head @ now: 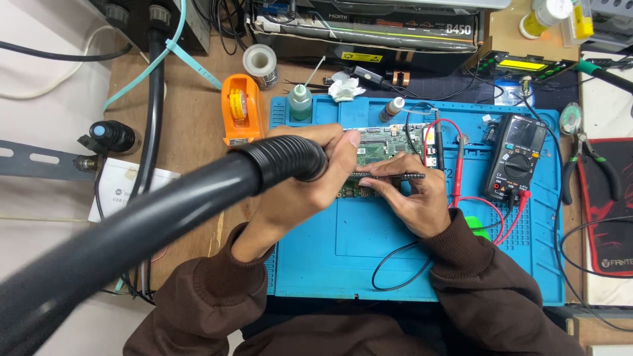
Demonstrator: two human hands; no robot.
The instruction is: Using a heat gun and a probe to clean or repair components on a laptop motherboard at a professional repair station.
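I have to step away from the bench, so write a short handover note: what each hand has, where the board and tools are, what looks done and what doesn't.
Left hand: gripping the end of the black ribbed hose over the board.
Right hand: holding a thin dark tool flat across the green circuit board.
Board lies on the blue work mat; multimeter with red leads sits at its right.
Done and left: cannot tell; board surface mostly hidden by the hands.
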